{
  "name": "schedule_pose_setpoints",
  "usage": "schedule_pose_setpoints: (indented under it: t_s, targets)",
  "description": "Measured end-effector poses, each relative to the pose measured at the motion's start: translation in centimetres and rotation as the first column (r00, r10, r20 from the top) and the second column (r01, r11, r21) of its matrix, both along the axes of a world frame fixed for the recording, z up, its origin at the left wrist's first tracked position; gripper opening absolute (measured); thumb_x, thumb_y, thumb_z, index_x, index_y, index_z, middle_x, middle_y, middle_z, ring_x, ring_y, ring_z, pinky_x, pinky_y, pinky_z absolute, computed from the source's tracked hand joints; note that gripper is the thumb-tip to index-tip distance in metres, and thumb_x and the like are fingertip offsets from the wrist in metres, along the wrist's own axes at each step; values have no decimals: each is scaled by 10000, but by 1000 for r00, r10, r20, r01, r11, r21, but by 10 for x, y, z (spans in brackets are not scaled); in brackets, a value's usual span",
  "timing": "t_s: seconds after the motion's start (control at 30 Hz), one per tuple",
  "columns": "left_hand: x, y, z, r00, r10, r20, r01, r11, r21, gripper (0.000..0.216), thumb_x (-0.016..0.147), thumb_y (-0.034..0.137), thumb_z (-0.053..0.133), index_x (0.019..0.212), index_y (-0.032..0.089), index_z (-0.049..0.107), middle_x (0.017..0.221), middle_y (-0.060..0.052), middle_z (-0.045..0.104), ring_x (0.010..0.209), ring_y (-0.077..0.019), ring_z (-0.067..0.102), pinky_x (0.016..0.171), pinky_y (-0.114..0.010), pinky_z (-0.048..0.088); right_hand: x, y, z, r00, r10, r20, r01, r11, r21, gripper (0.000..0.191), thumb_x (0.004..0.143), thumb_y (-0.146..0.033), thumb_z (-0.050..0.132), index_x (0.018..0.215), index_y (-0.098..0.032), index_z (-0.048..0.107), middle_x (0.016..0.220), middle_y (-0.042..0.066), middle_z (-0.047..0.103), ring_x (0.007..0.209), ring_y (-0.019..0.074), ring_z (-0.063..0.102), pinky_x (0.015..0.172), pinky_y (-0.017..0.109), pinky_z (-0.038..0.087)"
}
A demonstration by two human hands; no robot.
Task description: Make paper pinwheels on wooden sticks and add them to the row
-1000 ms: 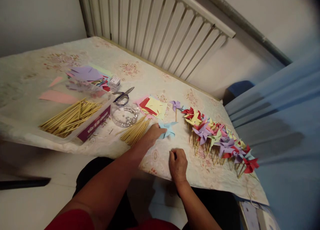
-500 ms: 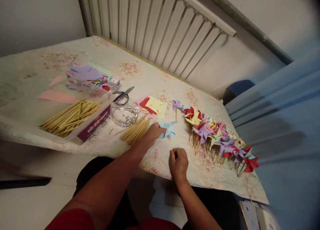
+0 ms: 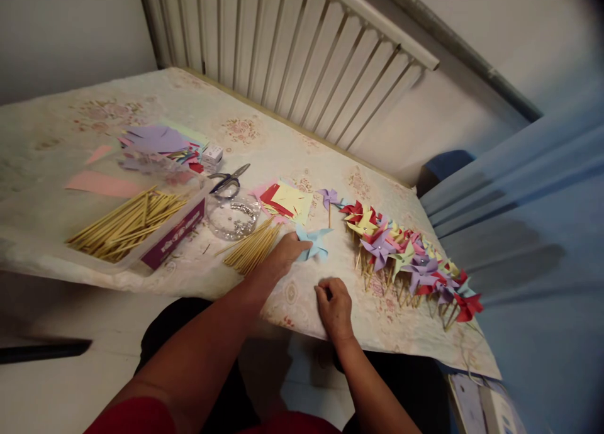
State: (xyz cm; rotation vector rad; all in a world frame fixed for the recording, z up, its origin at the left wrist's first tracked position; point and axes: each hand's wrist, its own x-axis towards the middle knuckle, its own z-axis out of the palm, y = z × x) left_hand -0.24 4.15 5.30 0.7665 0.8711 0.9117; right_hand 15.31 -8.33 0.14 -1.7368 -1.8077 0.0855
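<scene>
My left hand (image 3: 291, 250) grips a light blue paper pinwheel (image 3: 315, 241) by one side, just above the tablecloth. Its blades are folded; no stick can be made out on it. Close to the table's near edge, my right hand (image 3: 335, 303) is curled with its fingers closed, apart from the pinwheel; what it holds, if anything, is hidden. A bundle of thin wooden sticks (image 3: 250, 250) lies beside my left hand. Beyond the hand are flat paper squares (image 3: 292, 201), yellow on top, and a purple pinwheel (image 3: 329, 198) on a stick.
A dense row of finished-looking colourful pinwheels (image 3: 406, 258) lies to the right. On the left are a clear plastic box (image 3: 174, 233) of sticks, a round clear dish (image 3: 232, 220) with small shiny pieces, scissors (image 3: 229, 182), a small white box (image 3: 212, 158) and paper scraps (image 3: 155, 138).
The camera view has shifted slightly. My left hand keeps its hold on the light blue pinwheel, and my right hand stays curled in nearly the same place.
</scene>
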Motion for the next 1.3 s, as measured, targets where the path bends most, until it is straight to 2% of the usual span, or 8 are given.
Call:
schedule_pose_setpoints:
  t_s: [0.13, 0.33, 0.53, 0.67, 0.93, 1.13, 1.3]
  targets:
    - [1, 2, -6, 999, -14, 29, 13, 1000, 26, 132, 599, 145, 672, 726, 113, 656, 615, 12, 618, 593, -120, 548, 596, -221, 421, 4, 2, 6, 1000, 25, 4, -25, 997, -73, 95, 847, -171, 535, 762, -196, 572, 767, 27, 587, 756, 182, 549, 712, 303, 432]
    - [3, 4, -11, 998, -19, 55, 17, 999, 35, 184, 603, 181, 689, 769, 103, 671, 619, -2, 637, 572, -122, 554, 579, -224, 417, 0, 1, 16, 991, 57, 123, -43, 992, -115, 155, 830, -104, 487, 798, -178, 619, 797, 54, 614, 776, 187, 564, 729, 293, 433]
    - [2, 4, -8, 999, -7, 52, 4, 999, 49, 187, 601, 172, 690, 773, 100, 679, 615, 0, 648, 552, -115, 547, 557, -215, 408, -9, -1, 21, 952, -8, 307, 60, 985, -163, 193, 853, -92, 479, 791, -170, 645, 797, 62, 605, 772, 184, 542, 719, 278, 394]
    - [3, 5, -11, 998, -1, 63, -1, 999, 42, 199, 599, 168, 690, 785, 96, 689, 624, -7, 660, 565, -120, 558, 562, -217, 415, -10, -1, 24, 958, -39, 284, 95, 978, -187, 177, 867, -106, 498, 796, -175, 645, 797, 49, 608, 759, 169, 542, 701, 264, 375]
    - [3, 5, -13, 998, 0, 70, -4, 998, 56, 202, 600, 169, 701, 788, 95, 700, 634, -11, 674, 578, -132, 582, 578, -224, 430, -5, -3, 24, 972, -10, 235, 59, 977, -206, 200, 875, -83, 479, 790, -158, 644, 816, 64, 614, 799, 176, 550, 756, 267, 396]
    - [4, 6, -16, 999, 12, 50, -15, 999, 48, 220, 585, 188, 732, 782, 95, 698, 621, -10, 668, 562, -130, 575, 567, -224, 430, -8, 0, 30, 941, 31, 338, 73, 954, -291, 219, 848, -45, 484, 788, -166, 657, 807, 60, 616, 773, 165, 551, 721, 254, 382]
    - [3, 6, -13, 997, 5, 78, -8, 999, 41, 218, 596, 189, 718, 790, 94, 697, 626, -16, 668, 541, -125, 566, 539, -219, 411, -8, 3, 27, 907, 29, 419, 105, 950, -295, 187, 860, -74, 485, 807, -163, 640, 812, 67, 616, 758, 171, 542, 705, 263, 373]
